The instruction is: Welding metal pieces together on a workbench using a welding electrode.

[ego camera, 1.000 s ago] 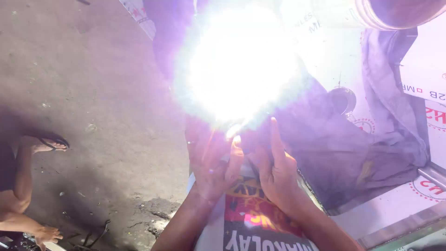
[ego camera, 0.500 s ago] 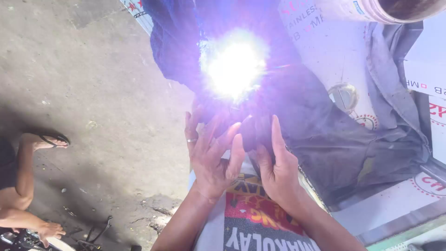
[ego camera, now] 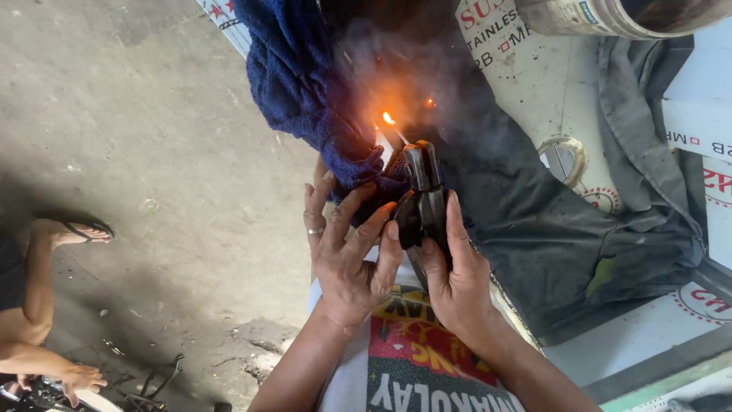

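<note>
Both forearms were bare, with no sleeves or gloves. The left hand (ego camera: pixel 349 259) wore a plain silver ring (ego camera: pixel 315 230) on one of its fingers. The right hand (ego camera: pixel 455 281) wore nothing. Below the wrists showed a white shirt (ego camera: pixel 415 358) with a red-and-yellow print.

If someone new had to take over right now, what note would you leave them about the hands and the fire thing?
Right hand: wrapped around the dark welding holder, pointing it up and away.
Left hand: fingers spread, steadying the holder's side and touching the blue cloth.
The rod tip glows orange with smoke above it; no bright arc now.
A grey cloth lies over the white sheets to the right; a tape roll sits on it.
Another person's foot in a sandal is on the floor at left.
Done and left: cannot tell, since the cloths hide the workpiece.
</note>
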